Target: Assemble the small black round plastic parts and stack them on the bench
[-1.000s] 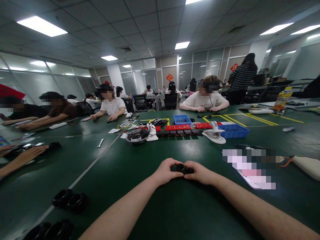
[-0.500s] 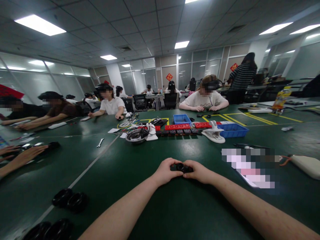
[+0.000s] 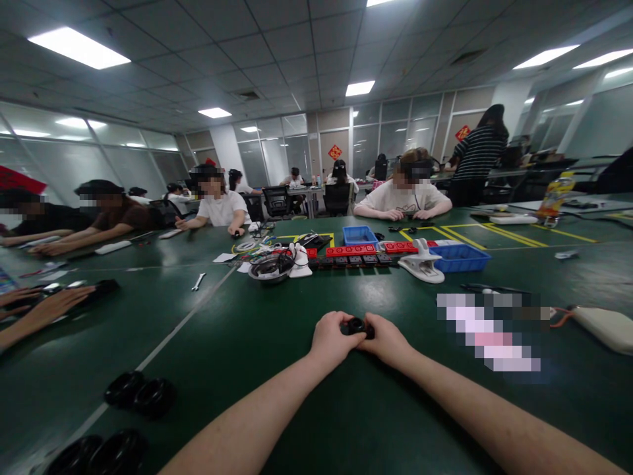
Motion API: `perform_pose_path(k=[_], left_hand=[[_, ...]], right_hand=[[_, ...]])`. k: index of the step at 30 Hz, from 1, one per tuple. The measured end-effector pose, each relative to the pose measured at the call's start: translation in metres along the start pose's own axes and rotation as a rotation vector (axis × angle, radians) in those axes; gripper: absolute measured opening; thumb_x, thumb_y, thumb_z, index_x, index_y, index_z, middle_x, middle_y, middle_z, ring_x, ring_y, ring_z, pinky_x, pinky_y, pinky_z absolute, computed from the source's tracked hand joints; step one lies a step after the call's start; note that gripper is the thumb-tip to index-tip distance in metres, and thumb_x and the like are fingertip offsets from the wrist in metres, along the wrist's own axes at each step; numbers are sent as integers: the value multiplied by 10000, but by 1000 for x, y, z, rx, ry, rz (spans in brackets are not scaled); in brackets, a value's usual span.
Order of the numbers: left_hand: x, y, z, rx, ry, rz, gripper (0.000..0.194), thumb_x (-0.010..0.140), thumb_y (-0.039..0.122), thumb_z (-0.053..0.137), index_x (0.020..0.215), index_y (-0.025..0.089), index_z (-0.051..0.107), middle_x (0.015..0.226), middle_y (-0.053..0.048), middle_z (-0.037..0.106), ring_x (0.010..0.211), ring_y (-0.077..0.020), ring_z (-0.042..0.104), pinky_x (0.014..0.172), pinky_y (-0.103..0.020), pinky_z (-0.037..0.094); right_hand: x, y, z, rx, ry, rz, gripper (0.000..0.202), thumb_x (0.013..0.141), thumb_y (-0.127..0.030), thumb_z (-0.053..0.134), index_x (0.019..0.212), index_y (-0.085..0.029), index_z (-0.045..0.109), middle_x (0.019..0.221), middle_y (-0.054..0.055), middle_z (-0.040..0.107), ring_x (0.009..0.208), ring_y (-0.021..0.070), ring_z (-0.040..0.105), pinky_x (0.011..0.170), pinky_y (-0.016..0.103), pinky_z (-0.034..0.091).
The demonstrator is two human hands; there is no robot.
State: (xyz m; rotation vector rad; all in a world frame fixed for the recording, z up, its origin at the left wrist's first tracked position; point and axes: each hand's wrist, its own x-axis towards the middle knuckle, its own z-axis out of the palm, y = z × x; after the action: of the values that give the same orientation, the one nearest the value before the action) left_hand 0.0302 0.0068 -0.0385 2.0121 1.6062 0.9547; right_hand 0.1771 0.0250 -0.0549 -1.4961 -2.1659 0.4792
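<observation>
In the middle of the near table, my left hand and my right hand meet around a small black part with a round, ring-like top. Both sets of fingers are closed on it, thumbs on the near side and fingertips partly hidden behind. Its exact kind is too small and dark to tell. Off to the left of my left forearm lie two shiny black rings, side by side. Another pair of black rings sits closer to me at the lower left.
A wrench lies left of centre. Ahead stand a metal bowl with cables, a red-and-black strip, a white clamp and a blue bin. A blurred-out bright device is to my right. A co-worker's hand is at left.
My left hand has turned a little and its thumb now reaches further right across the black part. My right hand has shifted slightly left, and the two hands are closer together.
</observation>
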Motion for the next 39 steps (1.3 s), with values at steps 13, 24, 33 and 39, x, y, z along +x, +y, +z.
perform_pose_path(k=[13,24,33,39], left_hand=[[5,-6,-9,-79,-117,99,286,572,291,668,823,179,589,816,-10,548,773,-162,509,681,-257,390],[6,-12,-17,-148,-252,222,374,618,321,630,970,216,559,874,-16,536,750,-147,500,665,-248,399],[6,-12,-18,-155,-256,273,354,644,326,622,982,233,571,901,-19,561,861,-173,505,747,-275,388],[5,-10,-17,-163,-250,255,323,656,300,618,966,218,584,938,-25,580,895,-180,505,784,-285,381]], right_hand=[[-1,0,-12,109,-80,-149,440,612,-332,629,1002,-176,497,914,47,552,807,181,510,675,271,383],[4,6,-25,219,-284,-287,199,656,-234,596,840,-161,582,785,10,544,744,165,504,651,253,381],[3,6,-24,195,-262,-279,158,666,-249,591,797,-163,572,761,8,524,703,152,498,610,237,375],[3,5,-24,199,-267,-260,161,649,-225,606,789,-157,570,751,8,526,698,149,497,606,234,376]])
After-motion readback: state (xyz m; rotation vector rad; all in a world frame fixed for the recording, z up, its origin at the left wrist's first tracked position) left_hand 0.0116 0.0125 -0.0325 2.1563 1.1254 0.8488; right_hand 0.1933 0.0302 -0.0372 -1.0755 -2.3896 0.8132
